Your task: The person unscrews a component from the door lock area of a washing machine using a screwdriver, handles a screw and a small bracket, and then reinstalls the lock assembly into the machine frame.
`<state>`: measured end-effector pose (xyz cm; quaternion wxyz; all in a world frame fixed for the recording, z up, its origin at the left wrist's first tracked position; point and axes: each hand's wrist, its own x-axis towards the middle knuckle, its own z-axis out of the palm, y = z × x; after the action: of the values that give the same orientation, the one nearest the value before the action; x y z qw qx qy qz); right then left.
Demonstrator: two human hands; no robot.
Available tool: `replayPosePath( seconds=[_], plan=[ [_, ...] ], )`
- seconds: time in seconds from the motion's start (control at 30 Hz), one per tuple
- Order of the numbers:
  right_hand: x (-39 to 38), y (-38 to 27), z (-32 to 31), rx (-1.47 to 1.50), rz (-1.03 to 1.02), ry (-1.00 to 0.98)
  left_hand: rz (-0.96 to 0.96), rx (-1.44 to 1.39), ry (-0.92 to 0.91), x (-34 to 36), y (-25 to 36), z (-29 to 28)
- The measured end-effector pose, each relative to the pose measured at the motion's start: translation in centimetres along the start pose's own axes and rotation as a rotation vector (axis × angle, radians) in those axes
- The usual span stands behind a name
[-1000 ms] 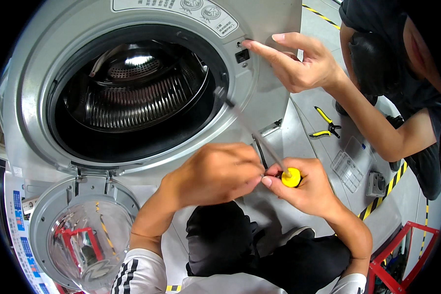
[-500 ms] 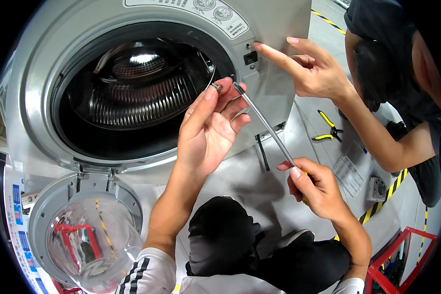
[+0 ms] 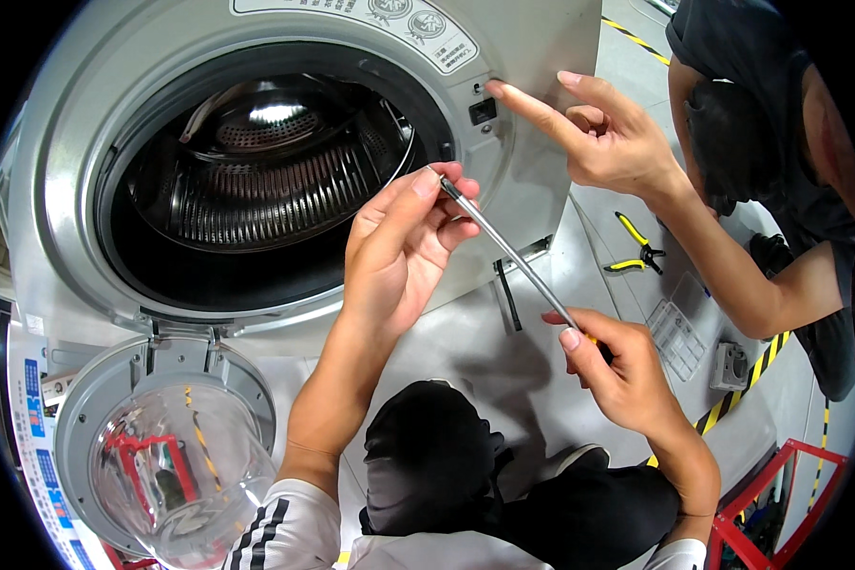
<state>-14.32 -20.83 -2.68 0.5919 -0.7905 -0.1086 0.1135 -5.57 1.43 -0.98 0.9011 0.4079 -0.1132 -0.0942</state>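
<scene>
In front of a grey front-loading washing machine (image 3: 66, 218), my left hand (image 3: 399, 237) is raised with thumb and forefinger pinched together. The small screw in that pinch is now mostly hidden by the fingers. My right hand (image 3: 627, 370) is closed round the handle of a long screwdriver (image 3: 513, 252). Its shaft slants up to the left, and its dark tip meets the fingertips of my left hand. Behind them is the open drum (image 3: 266, 204). Another person's hand (image 3: 617, 142) points at a small hole above the door latch slot (image 3: 483, 112).
The round glass door (image 3: 176, 456) hangs open at lower left. Yellow-and-black wire strippers (image 3: 641, 249), a clear compartment box (image 3: 676, 340) and a small grey device (image 3: 729, 367) lie on the floor at right. A red metal frame (image 3: 788, 503) stands at lower right.
The screwdriver tip has shifted slightly left and down to my left fingertips. My left fingers have closed in around the screw and the tip. The other person's pointing hand stays almost still.
</scene>
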Motion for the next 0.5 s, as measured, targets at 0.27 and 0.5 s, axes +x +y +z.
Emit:
replayPosePath(
  seconds=[0.27,0.5],
  plan=[
    [-0.3,-0.8,0.0,-0.197,-0.072,0.131,-0.087,0.088,0.07,1.1,-0.7,0.5],
    [-0.5,-2.9,-0.6,0.239,0.167,-0.08,-0.168,-0.004,0.085,3.4,-2.0,1.7]
  ],
)
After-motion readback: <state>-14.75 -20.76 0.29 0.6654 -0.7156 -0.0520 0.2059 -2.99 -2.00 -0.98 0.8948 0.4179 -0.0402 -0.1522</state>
